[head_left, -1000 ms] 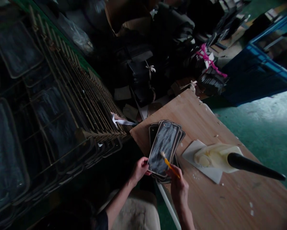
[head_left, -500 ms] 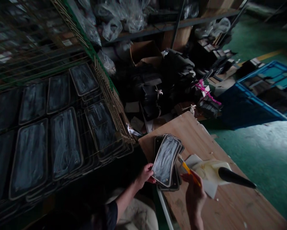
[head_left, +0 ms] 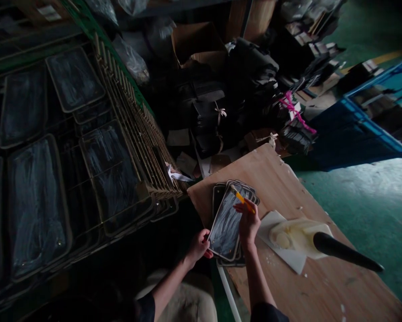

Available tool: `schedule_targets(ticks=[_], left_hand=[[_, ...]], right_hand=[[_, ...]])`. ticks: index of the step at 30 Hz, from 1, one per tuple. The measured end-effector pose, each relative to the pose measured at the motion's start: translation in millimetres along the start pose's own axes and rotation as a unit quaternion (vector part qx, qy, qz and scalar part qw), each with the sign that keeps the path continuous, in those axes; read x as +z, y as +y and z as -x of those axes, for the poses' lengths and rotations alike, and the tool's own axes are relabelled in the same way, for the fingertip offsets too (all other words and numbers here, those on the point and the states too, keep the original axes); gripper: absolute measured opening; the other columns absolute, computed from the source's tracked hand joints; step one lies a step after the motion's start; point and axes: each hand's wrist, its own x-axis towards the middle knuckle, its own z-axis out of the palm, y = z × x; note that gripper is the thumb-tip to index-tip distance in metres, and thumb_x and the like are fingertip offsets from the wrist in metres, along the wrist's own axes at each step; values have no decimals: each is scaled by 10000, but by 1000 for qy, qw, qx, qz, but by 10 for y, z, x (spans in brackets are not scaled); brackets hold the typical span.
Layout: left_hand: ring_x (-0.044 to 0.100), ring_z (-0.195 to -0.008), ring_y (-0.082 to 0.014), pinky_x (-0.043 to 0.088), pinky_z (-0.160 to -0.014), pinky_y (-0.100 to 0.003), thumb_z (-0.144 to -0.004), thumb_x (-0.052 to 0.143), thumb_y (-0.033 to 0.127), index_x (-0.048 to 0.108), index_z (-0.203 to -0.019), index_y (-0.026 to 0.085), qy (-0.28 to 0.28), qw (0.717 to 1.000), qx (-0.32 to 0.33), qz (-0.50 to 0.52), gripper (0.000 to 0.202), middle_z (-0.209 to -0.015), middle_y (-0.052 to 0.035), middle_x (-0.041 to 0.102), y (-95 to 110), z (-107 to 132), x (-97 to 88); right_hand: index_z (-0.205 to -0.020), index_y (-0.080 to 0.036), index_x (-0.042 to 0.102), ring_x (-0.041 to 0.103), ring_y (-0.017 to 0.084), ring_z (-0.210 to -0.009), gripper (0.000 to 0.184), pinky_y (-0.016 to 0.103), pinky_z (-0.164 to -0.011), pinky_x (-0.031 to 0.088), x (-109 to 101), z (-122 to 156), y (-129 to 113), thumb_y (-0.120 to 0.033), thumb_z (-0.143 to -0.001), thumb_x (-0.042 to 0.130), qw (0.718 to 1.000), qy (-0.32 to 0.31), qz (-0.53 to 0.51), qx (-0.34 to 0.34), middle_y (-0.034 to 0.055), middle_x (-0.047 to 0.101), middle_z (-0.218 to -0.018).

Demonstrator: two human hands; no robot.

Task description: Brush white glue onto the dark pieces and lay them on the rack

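Note:
A dark rectangular panel [head_left: 223, 228] with rounded corners and whitish streaks lies on top of a small stack of similar panels [head_left: 217, 197] at the corner of a wooden table. My left hand [head_left: 201, 244] grips its lower left edge, thumb above and fingers partly hidden below. In my right hand [head_left: 249, 222] is a brush [head_left: 243, 200] with a yellow handle, its bristles against the panel's upper end. To the right, a cream plastic container [head_left: 298, 237] rests on a white sheet [head_left: 296, 264], with a black handle-like piece [head_left: 346, 251] sticking out.
A wire cage [head_left: 130, 120] at left holds several streaked panels [head_left: 36, 205]. Behind the wooden table [head_left: 254, 165] are tied black bundles [head_left: 207, 116] and an open cardboard box [head_left: 201, 42]. A blue crate [head_left: 358, 116] stands on the green floor at right.
My right hand has moved left and up, bringing the brush from beside the panel onto its upper end. My left hand still holds the panel's edge. The camera view has shifted.

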Motion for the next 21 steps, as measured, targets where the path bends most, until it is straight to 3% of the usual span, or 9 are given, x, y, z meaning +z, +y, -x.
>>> schedule_targets(ticks=[6, 17, 21], left_hand=[[612, -437, -89, 487, -408, -182, -757, 455, 104, 510, -1051, 151, 14, 1000, -16, -7, 302, -759, 26, 567, 27, 15, -7], [606, -436, -97, 514, -441, -223, -755, 587, 223, 493, -1108, 138, 11, 999, -10, 32, 376, -790, 9, 581, 5, 23, -23], [617, -448, -106, 503, -441, -209, -748, 613, 266, 491, -1094, 145, 11, 999, -17, 29, 387, -739, 23, 583, 24, 36, -27]], right_hand=[[-1154, -194, 585, 698, 182, -648, 347, 298, -617, 579, -2, 283, 110, -457, -933, 538, 997, 12, -16, 71, 17, 702, -763], [-1111, -183, 577, 711, 208, -701, 336, 306, -651, 582, -277, 1279, 60, -469, -942, 524, 986, -30, 14, 165, 54, 715, -805], [-1122, -187, 573, 707, 205, -688, 329, 299, -624, 578, -471, 1261, 12, -459, -947, 512, 987, -21, 34, 158, 57, 715, -810]])
